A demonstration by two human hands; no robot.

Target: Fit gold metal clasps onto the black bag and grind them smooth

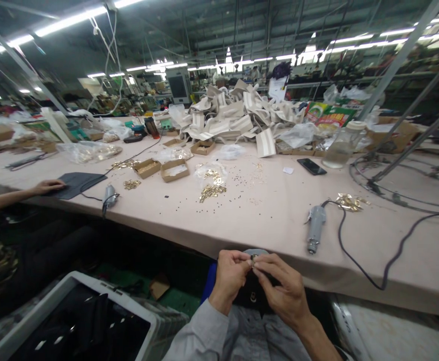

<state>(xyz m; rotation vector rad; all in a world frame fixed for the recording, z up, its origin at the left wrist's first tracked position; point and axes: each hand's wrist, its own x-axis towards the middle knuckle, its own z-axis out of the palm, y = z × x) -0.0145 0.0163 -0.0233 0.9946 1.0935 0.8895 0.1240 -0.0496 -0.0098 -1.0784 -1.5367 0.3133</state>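
Close to the table's front edge, my left hand and my right hand meet fingertip to fingertip over my lap. Pinched between them is a small gold-coloured metal fitting, partly covered by the fingers. Beneath them lies a dark piece, its material unclear, with another small metal fitting on it. On the table beyond, gold metal fittings lie in a heap among scattered tiny dark parts. A grey electric screwdriver rests right of my hands.
Another person's hand rests on a dark sheet at left, near a second electric screwdriver. Small cardboard boxes, a phone and a jug stand farther back. A grey crate with dark pieces sits lower left.
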